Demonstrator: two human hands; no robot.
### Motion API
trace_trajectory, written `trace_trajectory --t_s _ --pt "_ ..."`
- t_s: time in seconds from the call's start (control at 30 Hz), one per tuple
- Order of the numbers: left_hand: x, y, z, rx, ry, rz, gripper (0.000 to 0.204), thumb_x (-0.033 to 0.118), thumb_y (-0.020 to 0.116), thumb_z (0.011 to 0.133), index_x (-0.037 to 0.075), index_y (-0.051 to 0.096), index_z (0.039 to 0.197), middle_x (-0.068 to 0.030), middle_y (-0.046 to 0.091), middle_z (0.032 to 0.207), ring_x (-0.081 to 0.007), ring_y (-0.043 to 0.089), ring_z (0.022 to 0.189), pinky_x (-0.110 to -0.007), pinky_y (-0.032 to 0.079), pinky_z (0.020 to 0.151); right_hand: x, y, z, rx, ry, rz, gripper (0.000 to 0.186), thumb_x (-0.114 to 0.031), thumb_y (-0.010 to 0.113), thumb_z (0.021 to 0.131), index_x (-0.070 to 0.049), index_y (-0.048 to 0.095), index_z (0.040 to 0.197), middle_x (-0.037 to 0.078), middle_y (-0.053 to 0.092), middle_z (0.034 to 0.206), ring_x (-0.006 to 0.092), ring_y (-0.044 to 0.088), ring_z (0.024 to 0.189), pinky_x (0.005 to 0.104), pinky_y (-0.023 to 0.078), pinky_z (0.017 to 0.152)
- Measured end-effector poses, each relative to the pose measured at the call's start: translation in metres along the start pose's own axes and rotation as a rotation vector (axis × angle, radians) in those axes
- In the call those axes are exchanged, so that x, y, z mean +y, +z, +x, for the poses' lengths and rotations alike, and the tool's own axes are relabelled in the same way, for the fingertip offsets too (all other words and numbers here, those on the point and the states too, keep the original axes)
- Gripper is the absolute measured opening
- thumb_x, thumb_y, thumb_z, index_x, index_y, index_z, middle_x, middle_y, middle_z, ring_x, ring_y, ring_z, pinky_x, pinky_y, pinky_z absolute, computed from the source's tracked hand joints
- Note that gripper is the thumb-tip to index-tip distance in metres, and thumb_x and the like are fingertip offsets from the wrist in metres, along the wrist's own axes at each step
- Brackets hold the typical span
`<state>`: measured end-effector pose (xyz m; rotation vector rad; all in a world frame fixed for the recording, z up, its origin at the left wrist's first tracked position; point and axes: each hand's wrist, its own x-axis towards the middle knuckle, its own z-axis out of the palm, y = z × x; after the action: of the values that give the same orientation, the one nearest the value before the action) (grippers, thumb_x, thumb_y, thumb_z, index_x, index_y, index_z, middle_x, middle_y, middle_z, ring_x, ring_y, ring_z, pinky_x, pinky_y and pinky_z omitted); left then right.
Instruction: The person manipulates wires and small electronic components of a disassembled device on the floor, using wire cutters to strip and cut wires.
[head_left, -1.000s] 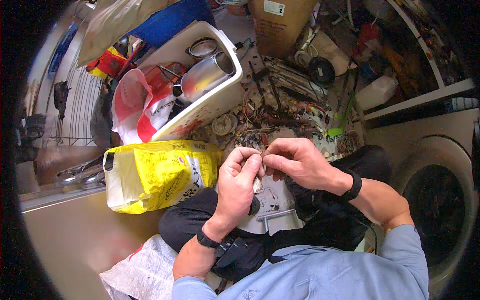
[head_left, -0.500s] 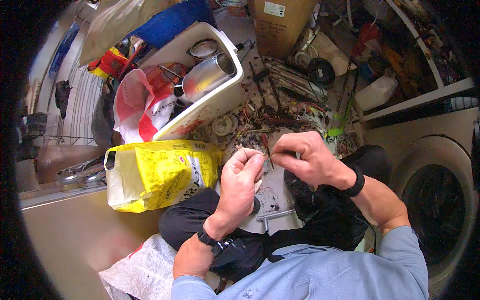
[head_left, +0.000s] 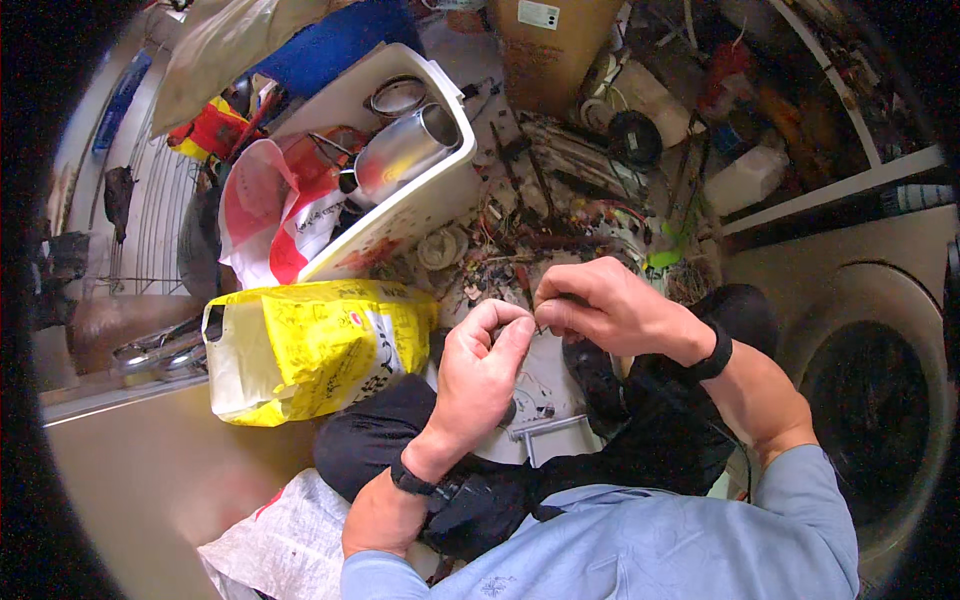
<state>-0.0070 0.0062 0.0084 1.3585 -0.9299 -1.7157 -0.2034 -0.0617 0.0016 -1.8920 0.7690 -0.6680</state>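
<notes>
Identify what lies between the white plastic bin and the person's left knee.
In the head view, a yellow bag lies between the white plastic bin and the black-trousered left knee.

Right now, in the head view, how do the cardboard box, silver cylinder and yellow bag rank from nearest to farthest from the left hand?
From the left hand:
1. Yellow bag, close on its left.
2. Silver cylinder, ahead and left, in the white bin.
3. Cardboard box, farthest ahead, at the picture's top edge.
</notes>
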Motion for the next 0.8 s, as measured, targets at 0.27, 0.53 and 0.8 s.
trace_trajectory --t_s 0.27,0.53,0.8 --pt "-0.006 -0.003 0.007 -0.027 -0.123 -0.293 0.012 0.018 0.058 0.100 0.007 0.060 0.097 0.0031 0.053 0.066 -0.0042 0.042 0.049 -0.020 0.032 0.044 -0.007 0.001 0.004 -0.033 0.375 0.173 0.025 -0.022 0.063 0.097 0.003 0.065 0.090 0.009 0.065 0.071 0.0156 0.061 0.064 0.0328 0.049 0.058" --pt "-0.011 -0.009 0.008 0.050 -0.141 -0.362 0.011 0.018 0.057 0.101 0.007 0.060 0.099 0.0008 0.056 0.067 -0.0059 0.044 0.048 -0.021 0.034 0.043 -0.004 0.005 0.000 -0.086 0.540 0.504 0.030 -0.028 0.060 0.099 -0.001 0.068 0.088 0.002 0.065 0.071 0.0086 0.059 0.062 0.0255 0.048 0.055" --pt "-0.013 -0.005 0.008 0.087 -0.072 -0.372 0.011 0.018 0.055 0.102 0.008 0.059 0.098 -0.0013 0.060 0.069 -0.0071 0.051 0.054 -0.021 0.038 0.048 0.001 0.016 -0.002 -0.047 0.500 0.504 0.023 -0.020 0.061 0.099 0.001 0.067 0.089 0.002 0.064 0.070 0.0091 0.059 0.062 0.0259 0.047 0.054"
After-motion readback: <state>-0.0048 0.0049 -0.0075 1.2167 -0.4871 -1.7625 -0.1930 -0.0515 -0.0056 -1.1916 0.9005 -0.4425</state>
